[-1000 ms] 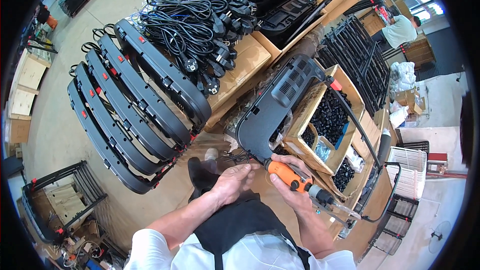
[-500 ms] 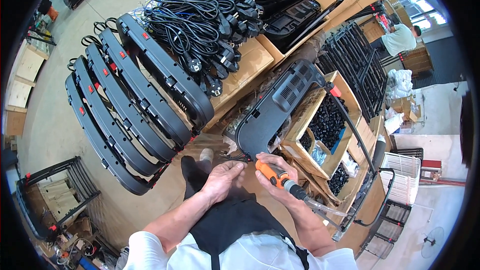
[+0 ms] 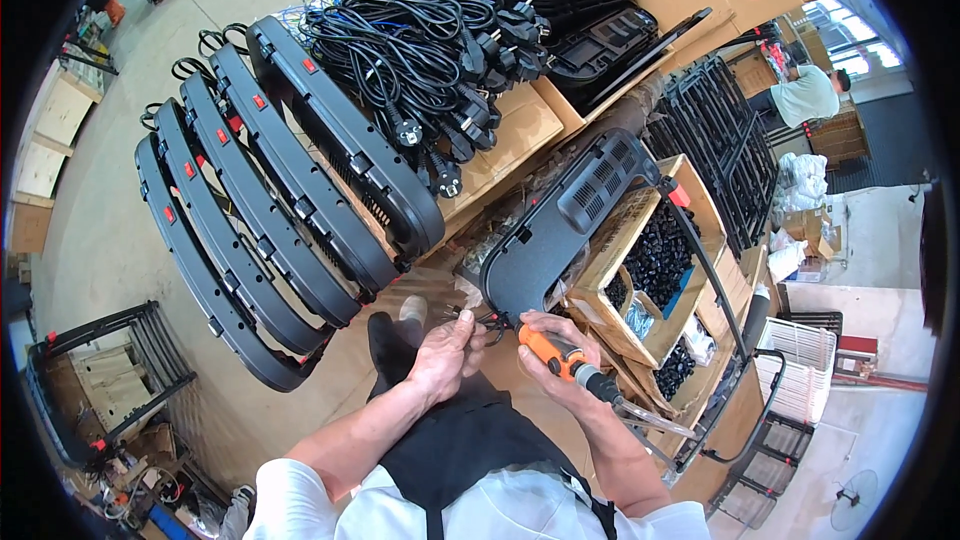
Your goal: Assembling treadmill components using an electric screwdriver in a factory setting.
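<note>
In my right hand [image 3: 558, 352] is an orange power screwdriver [image 3: 549, 350] with a black and grey collar; a clear tube runs from it toward the lower right. My left hand [image 3: 447, 355] is closed, thumb against the fingers, and anything pinched there is too small to make out. Short dark wires [image 3: 492, 323] show between the two hands. Just beyond them a black plastic housing [image 3: 530, 258] with a vented raised part lies tilted, joined to a black tube frame [image 3: 712, 275] with a red piece at its corner.
Several black curved housings with red switches [image 3: 308, 66] stand in a row at left. Plugged black power cords [image 3: 385, 50] lie heaped behind. A wooden box [image 3: 590, 292] of small black parts stands at right. Far right, another person [image 3: 806, 98] bends over.
The view has shifted slightly, so the surroundings sit a little to the right. My left hand has risen slightly, still closed; my right hand keeps hold of the screwdriver.
</note>
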`<action>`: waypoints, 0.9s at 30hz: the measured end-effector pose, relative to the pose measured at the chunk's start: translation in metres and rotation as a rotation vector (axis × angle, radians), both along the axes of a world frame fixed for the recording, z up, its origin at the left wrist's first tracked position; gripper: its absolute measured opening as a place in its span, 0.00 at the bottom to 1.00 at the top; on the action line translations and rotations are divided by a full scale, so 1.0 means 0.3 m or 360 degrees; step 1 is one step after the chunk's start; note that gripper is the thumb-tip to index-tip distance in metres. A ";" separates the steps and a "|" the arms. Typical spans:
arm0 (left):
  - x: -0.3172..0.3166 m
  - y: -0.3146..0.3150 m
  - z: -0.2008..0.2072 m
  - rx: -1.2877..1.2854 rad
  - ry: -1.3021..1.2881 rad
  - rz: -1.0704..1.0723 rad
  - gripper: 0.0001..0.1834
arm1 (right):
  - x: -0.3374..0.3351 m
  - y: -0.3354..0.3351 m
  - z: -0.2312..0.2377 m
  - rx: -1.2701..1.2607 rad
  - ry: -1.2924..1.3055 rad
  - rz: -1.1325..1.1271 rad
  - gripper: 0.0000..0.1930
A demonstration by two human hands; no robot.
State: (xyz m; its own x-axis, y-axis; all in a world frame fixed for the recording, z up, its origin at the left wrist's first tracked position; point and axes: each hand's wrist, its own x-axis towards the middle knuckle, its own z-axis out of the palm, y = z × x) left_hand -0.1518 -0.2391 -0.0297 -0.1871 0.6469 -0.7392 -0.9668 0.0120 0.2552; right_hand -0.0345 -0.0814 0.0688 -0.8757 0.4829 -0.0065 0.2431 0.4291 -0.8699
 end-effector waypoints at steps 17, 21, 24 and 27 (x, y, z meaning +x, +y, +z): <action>-0.109 0.193 0.013 0.0327 -0.0222 -0.0009 0.19 | -0.049 0.093 0.123 -0.0470 0.0245 -0.0181 0.26; -0.133 0.214 0.022 0.0286 -0.0136 -0.0126 0.20 | -0.064 0.118 0.138 -0.0461 0.0197 -0.0218 0.25; -0.141 0.226 0.016 0.0266 -0.0043 -0.0198 0.21 | -0.077 0.133 0.152 -0.0420 0.0079 -0.0188 0.25; -0.128 0.255 0.022 0.0240 -0.0097 -0.0081 0.22 | -0.092 0.135 0.153 -0.0306 0.0065 -0.0084 0.27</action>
State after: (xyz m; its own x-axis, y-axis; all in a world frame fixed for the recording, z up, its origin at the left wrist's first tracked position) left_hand -0.1903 -0.1625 -0.0231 -0.1092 0.7589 -0.6419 -0.9796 0.0274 0.1990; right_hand -0.0620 -0.0410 0.1148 -0.8507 0.5211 -0.0682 0.2238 0.2416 -0.9442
